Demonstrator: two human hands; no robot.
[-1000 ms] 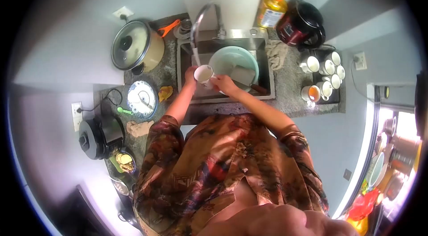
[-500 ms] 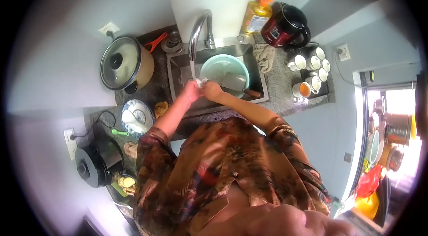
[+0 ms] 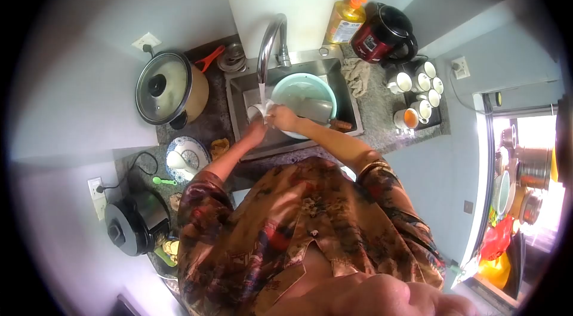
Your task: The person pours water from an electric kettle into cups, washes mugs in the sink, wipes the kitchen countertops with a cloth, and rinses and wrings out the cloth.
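Note:
Under the running faucet (image 3: 271,41), a small white cup (image 3: 255,111) is between my two hands over the left side of the steel sink (image 3: 236,92). My left hand (image 3: 255,130) grips it from below, fingers wrapped round it. From the right, my right hand (image 3: 282,118) closes on the cup's side; its fingertips are partly hidden. Just beyond my right hand stands a light-green basin (image 3: 276,90) in the sink, with water and a pale, flat-looking item inside. A brown wooden handle (image 3: 340,125) sticks out over the basin's right rim.
White mugs (image 3: 403,82) stand on a dark tray to the right. Behind the sink are a dish soap bottle (image 3: 345,22) and a red-black kettle (image 3: 382,32). A lidded pot (image 3: 194,92), a blue-patterned plate (image 3: 200,148) and a rice cooker (image 3: 128,223) occupy the left counter.
The white cup has tilted into clearer view, its opening now showing under the faucet. My left hand has shifted slightly lower around it. My right hand stays close against its side.

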